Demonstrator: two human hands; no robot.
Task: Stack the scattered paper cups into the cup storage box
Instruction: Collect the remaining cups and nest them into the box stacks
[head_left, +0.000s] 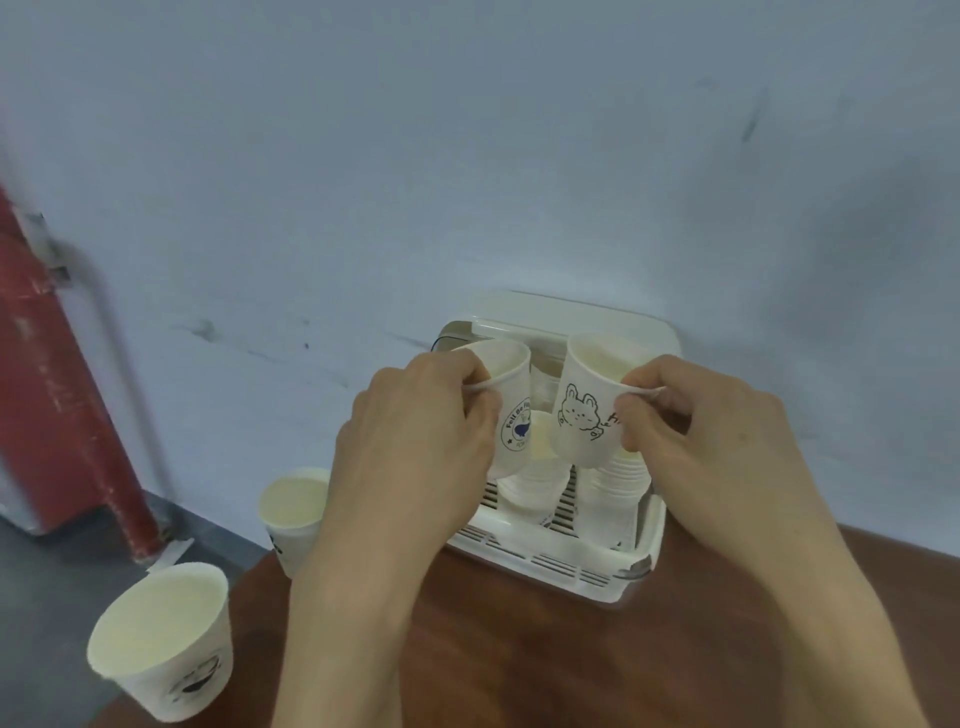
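Now your left hand pinches the rim of a blue-badge cup and your right hand pinches a rabbit cup, both held mouth-up at frame centre just above the white storage box, likely lined up to drop onto its stacks.

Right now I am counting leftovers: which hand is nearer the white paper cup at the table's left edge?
Left. The left hand is above-right of that white paper cup; the right hand is beyond it.
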